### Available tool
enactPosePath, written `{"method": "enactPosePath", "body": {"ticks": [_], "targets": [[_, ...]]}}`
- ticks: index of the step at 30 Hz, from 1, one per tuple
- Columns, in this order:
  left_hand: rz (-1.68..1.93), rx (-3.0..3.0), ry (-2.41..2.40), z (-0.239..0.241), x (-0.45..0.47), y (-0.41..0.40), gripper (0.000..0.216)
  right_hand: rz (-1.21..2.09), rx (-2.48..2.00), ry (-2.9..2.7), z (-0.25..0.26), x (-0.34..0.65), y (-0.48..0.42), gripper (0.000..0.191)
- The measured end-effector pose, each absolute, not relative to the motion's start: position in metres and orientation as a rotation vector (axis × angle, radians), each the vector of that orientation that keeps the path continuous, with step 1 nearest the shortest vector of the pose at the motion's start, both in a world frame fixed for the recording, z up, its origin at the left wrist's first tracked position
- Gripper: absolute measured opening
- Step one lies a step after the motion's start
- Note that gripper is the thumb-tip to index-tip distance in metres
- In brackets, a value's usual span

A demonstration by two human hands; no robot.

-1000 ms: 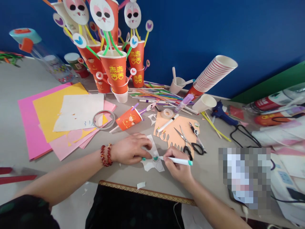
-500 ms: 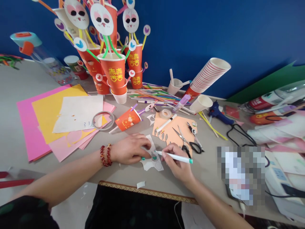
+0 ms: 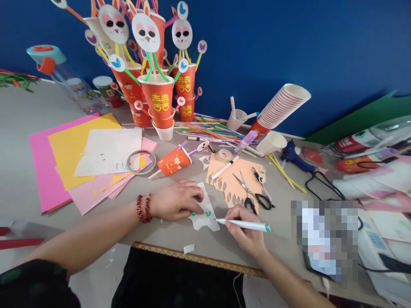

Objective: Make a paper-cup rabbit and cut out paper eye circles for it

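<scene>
My right hand [image 3: 245,231] grips a white marker [image 3: 245,223] with a green end, its green tip just at the right side of a small white paper piece [image 3: 205,201]. A green heart-like mark [image 3: 208,213] shows inside a drawn circle on that paper, and another faint circle lies below it. With its fingers bent, my left hand [image 3: 178,200] presses the paper's left side to the table. A small green marker cap [image 3: 193,213] pokes out from between its fingers; the rest of the cap is hidden.
Scissors [image 3: 247,190] and a craft knife lie on orange paper [image 3: 221,171] beyond my right hand. A decorated red cup [image 3: 175,161] lies tipped over beyond my left. Rabbit-faced cup figures [image 3: 157,98], stacked cups [image 3: 284,107], and a blue glue gun [image 3: 293,156] stand or lie farther back.
The marker tip has moved down and right from the green mark, which now shows uncovered. My right hand has shifted slightly right and down. My left hand stays on the paper.
</scene>
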State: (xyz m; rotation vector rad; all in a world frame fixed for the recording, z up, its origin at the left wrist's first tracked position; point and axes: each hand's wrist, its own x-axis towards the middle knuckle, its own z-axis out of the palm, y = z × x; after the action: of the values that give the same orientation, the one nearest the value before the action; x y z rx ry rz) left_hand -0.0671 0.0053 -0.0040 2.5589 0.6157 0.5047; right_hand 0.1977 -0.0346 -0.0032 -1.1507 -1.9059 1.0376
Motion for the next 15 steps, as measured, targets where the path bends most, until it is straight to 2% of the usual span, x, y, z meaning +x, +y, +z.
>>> {"method": "enactPosePath", "body": {"ticks": [15], "targets": [[0.435,2.643,0.493,0.0,-0.06,-0.008,0.027,0.912,-1.084,-1.991,-0.002,0.193,-0.036,0.017]]}}
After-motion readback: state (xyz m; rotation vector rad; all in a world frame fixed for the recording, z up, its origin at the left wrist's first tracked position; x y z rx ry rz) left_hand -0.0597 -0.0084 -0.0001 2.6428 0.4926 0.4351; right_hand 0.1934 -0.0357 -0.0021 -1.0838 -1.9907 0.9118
